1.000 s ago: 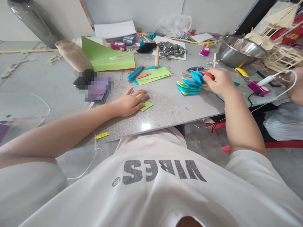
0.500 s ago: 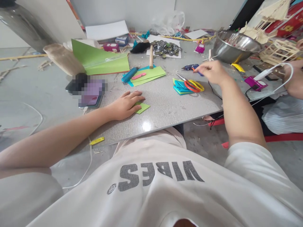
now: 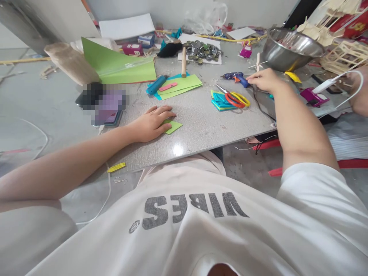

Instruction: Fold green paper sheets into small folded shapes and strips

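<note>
My left hand (image 3: pixel 155 122) lies flat on the tabletop with its fingers spread. Part of a small green paper piece (image 3: pixel 174 127) sticks out from under the fingers. At the right, the fingers of my right hand (image 3: pixel 266 81) are pinched together at the handle end of a blue hot glue gun (image 3: pixel 231 76), which lies on the table. Left of that hand, scissors with red and yellow handles (image 3: pixel 235 100) rest on a stack of blue and green paper pieces (image 3: pixel 221 104). Beyond my left hand are larger green sheets (image 3: pixel 186 85), a blue cutter (image 3: pixel 156 85) and a pink cutter (image 3: pixel 168 86).
A wooden-handled tool (image 3: pixel 184 63) lies by a pile of bottle caps (image 3: pixel 202 51). At the back right stands a metal bowl (image 3: pixel 290 50) near wooden stick models (image 3: pixel 345 57). Phones (image 3: pixel 110 107) lie at the left. Another person's arm (image 3: pixel 359 90) shows at the right edge.
My right hand has moved a little right along the glue gun toward its handle end, uncovering more of it. My left hand stays on the green paper. The view has shifted slightly.
</note>
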Tool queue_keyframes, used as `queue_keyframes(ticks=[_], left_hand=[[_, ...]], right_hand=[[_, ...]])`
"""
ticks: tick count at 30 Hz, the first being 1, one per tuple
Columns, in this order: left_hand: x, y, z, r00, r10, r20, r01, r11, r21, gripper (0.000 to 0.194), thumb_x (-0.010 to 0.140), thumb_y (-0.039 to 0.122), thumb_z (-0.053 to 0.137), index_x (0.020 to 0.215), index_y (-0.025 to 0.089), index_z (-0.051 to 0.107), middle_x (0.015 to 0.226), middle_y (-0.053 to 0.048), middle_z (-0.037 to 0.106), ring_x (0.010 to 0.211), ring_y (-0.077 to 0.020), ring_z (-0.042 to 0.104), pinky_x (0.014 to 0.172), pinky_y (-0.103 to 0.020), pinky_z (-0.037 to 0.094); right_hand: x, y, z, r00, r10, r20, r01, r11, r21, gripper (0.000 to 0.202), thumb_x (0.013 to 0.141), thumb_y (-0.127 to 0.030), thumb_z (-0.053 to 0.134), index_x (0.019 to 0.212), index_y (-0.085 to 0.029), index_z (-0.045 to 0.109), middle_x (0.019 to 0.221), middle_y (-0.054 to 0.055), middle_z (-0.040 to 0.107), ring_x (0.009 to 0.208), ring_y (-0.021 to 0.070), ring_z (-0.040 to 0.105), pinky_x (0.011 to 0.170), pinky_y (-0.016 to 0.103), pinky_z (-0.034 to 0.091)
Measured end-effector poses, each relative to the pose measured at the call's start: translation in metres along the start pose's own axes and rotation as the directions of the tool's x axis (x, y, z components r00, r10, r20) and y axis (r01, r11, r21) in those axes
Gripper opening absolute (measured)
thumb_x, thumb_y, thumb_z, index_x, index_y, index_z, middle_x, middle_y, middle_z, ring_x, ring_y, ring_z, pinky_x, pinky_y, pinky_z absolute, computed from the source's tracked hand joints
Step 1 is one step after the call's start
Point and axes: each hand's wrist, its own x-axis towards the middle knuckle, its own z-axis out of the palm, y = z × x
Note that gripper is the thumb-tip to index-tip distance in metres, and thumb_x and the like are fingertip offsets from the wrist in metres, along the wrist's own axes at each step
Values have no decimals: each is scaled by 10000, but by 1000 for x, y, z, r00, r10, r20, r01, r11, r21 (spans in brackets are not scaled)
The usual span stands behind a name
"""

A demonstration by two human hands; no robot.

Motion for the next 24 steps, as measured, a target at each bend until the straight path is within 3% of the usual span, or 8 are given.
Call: queue_keyframes(ticks=[3, 5, 7, 9, 11, 14, 20, 24], left_hand=[[1, -1, 0, 1000, 13, -9, -14, 1000, -3, 753, 1250, 651, 306, 1750, 212, 658, 1937, -221, 586, 1846, -451, 532, 1552, -735, 361], [1, -1, 1, 1000, 12, -4, -12, 1000, -4, 777, 1250, 668, 296, 1759, 203, 653, 1943, -224, 577, 1850, -446, 530, 1558, -717, 358], [1, -2, 2, 1000, 6, 0, -6, 1000, -5, 793, 1251, 673, 290, 1772, 192, 646, 1952, -230, 563, 1858, -446, 519, 1564, -716, 346], [0, -2, 3, 1000, 4, -2, -4, 1000, -10, 784, 1255, 669, 296, 1779, 202, 643, 1962, -223, 553, 1864, -441, 510, 1570, -712, 335], [0, -3, 4, 1000, 5, -5, -5, 1000, -15, 759, 1260, 659, 308, 1781, 222, 644, 1967, -205, 550, 1864, -433, 508, 1575, -707, 319], [0, -2, 4, 1000, 0, -10, 0, 1000, -17, 736, 1263, 636, 322, 1783, 225, 642, 1969, -197, 546, 1863, -430, 505, 1578, -707, 293], [0, -2, 4, 1000, -9, -10, 9, 1000, -16, 710, 1254, 598, 358, 1788, 221, 637, 1962, -207, 541, 1849, -441, 511, 1571, -710, 297], [-1, -5, 7, 1000, 5, -10, -6, 1000, -17, 683, 1267, 587, 358, 1807, 259, 619, 1970, -178, 534, 1849, -435, 506, 1570, -718, 283]], right_hand=[[4, -21, -4, 946, 322, -41, -321, 947, 19, 442, 1090, -486, 977, 804, -310, 689, 723, -10, 725, 934, 230, 619, 1075, 492, 536], [5, -41, -7, 924, 379, -54, -382, 924, -36, 381, 1092, -329, 945, 811, -300, 689, 809, 15, 769, 980, 237, 663, 1115, 517, 535], [3, -63, -9, 938, 336, -85, -342, 937, -71, 299, 1067, -213, 901, 852, -288, 706, 1004, 65, 847, 1062, 254, 715, 1160, 540, 543], [-3, -85, -8, 972, 229, -57, -233, 970, -65, 172, 1030, -236, 909, 958, -288, 762, 1255, 88, 895, 1180, 279, 755, 1207, 548, 560], [-14, -106, -4, 996, 31, 80, -28, 999, -33, 168, 972, -325, 953, 1076, -302, 823, 1374, 105, 900, 1278, 349, 797, 1213, 594, 597], [-27, -129, 7, 943, -107, 315, 150, 982, -116, 350, 788, -342, 1097, 932, -319, 779, 1437, 105, 885, 1421, 457, 796, 1269, 663, 596], [-6, -136, 32, 854, 81, 514, 141, 915, -379, 638, 645, -147, 1191, 758, -299, 581, 1045, 67, 811, 1258, 434, 794, 1140, 601, 627], [20, -138, 41, 791, 107, 603, 205, 881, -425, 654, 763, -348, 1222, 678, -264, 579, 864, 16, 754, 1003, 283, 748, 957, 458, 558]])
